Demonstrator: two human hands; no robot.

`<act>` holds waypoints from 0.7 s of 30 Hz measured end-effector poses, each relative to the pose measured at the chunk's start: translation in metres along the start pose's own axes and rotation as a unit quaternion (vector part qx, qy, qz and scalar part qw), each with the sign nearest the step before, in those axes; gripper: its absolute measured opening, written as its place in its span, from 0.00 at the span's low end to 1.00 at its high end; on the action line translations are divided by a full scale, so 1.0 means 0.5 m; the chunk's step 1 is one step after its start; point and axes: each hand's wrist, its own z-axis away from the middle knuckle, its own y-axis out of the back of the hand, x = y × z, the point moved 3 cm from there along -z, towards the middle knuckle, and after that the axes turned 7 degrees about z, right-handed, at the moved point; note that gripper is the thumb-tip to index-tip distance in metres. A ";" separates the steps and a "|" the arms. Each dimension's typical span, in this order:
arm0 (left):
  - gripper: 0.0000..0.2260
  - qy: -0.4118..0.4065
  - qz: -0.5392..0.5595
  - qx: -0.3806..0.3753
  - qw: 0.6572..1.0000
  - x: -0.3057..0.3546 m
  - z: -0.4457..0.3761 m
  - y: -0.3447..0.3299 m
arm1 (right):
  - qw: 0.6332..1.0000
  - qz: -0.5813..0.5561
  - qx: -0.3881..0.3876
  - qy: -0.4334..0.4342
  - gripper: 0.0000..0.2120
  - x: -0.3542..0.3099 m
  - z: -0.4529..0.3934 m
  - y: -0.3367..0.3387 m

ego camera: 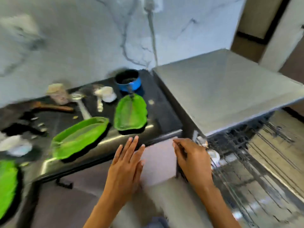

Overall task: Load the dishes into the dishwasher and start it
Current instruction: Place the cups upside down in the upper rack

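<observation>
Marble-patterned wall (74,38) in white and grey fills the upper left, with a grey cable (152,35) running down it to the back of the bench. Grey and flat, the top of the dishwasher (222,89) stands at the right, touching the end of the black bench (161,112). Below that top the wire rack (246,162) is drawn out toward the camera, with a small white item (213,156) in its near left corner; what it is cannot be told through the blur.

Dishes lie on the bench. A long green leaf-shaped plate (79,138) sits near the front edge, a shorter green leaf-shaped plate (130,112) just right of it, and part of a third green plate (7,185) shows at the left border. Behind the shorter plate stands a blue pot (129,80) with a dark inside. Left of the pot are a white cup (107,94), a metal ladle (80,102), a jar (57,94) and a wooden spoon (52,106), all blurred.

Both hands are low in the middle, in front of the bench corner. The left hand (126,167) is flat with straight fingers (133,145) released, their tips at the bench's front edge near the shorter plate, grasping nothing. The right hand (192,158) is loosely bent beside the rack's left corner, its fingers (176,143) relaxed and holding nothing.
</observation>
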 end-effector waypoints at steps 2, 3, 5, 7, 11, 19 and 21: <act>0.23 0.067 -0.010 0.035 0.997 -0.045 0.039 0.064 | 0.998 -0.042 -0.014 0.035 0.09 -0.086 -0.039 -0.020; 0.24 0.104 -0.013 0.057 0.993 -0.071 0.058 0.094 | 0.996 -0.059 -0.015 0.059 0.07 -0.132 -0.059 -0.032; 0.24 0.166 -0.020 0.097 0.981 -0.126 0.092 0.145 | 0.990 -0.088 -0.026 0.104 0.06 -0.218 -0.094 -0.068; 0.24 0.203 -0.039 0.123 0.971 -0.182 0.111 0.178 | 0.984 -0.110 -0.034 0.139 0.06 -0.289 -0.123 -0.111; 0.24 0.262 -0.068 0.155 0.950 -0.334 0.139 0.224 | 0.965 -0.141 -0.067 0.210 0.06 -0.428 -0.172 -0.228; 0.22 0.346 -0.159 0.085 0.921 -0.741 0.172 0.284 | 0.942 -0.176 -0.133 0.253 0.06 -0.640 -0.241 -0.484; 0.25 0.354 -0.156 0.040 0.921 -0.809 0.180 0.292 | 0.938 -0.178 -0.146 0.260 0.05 -0.668 -0.246 -0.522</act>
